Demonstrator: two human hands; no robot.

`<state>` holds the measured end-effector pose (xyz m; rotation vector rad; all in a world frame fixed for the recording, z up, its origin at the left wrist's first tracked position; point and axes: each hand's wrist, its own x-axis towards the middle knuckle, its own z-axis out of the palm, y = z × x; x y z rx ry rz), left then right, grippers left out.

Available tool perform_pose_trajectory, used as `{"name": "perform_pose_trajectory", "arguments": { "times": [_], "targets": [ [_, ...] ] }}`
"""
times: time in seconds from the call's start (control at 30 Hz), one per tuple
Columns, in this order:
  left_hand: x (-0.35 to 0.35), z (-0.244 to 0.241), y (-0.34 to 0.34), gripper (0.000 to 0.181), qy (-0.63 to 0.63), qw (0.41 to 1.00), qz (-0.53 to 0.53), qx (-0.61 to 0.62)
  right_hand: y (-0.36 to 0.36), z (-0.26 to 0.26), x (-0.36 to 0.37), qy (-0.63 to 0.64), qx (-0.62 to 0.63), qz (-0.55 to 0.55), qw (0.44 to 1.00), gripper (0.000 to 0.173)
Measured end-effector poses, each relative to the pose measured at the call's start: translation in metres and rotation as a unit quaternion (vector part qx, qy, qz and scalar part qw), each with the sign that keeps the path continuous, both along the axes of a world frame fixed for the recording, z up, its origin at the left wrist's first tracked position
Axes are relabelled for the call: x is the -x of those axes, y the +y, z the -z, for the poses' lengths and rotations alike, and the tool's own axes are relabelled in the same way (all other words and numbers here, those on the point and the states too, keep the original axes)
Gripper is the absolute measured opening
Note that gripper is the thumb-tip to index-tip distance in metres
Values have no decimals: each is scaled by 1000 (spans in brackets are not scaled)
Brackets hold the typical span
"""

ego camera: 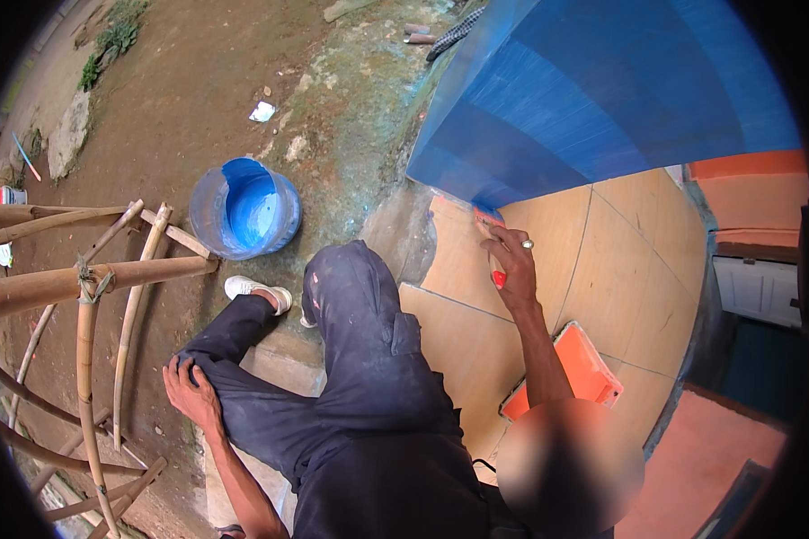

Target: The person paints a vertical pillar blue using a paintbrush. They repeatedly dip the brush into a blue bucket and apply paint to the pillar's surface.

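Observation:
My right hand, with a ring on one finger, grips a paintbrush by its wooden, red-tipped handle. The bristles touch the lower edge of a blue-painted wall or pillar, just above the beige floor tiles. My left hand rests on my bent left knee, holding nothing. On the ground ahead of my left foot stands a clear plastic bucket with blue paint in its bottom and smeared up its side. The blue on the wall shows lighter and darker bands.
An orange-coated tray-like piece lies on the tiles beside my right forearm. Bamboo scaffolding fills the left side, one pole reaching near the bucket. White scrap lies on the dirt. A blurred patch hides the lower right.

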<state>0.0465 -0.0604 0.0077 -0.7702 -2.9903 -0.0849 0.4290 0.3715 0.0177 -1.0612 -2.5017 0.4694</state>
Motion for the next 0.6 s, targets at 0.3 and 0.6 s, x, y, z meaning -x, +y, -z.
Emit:
{"name": "perform_pose_trajectory", "arguments": {
  "times": [0.3, 0.6],
  "targets": [
    [3, 4, -3, 25, 13, 1000, 15, -12, 12, -17, -3, 17, -6, -16, 1000, 48],
    [1, 4, -1, 26, 7, 1000, 1, -23, 12, -131, -7, 63, -116, 5, 991, 35]
  ]
}}
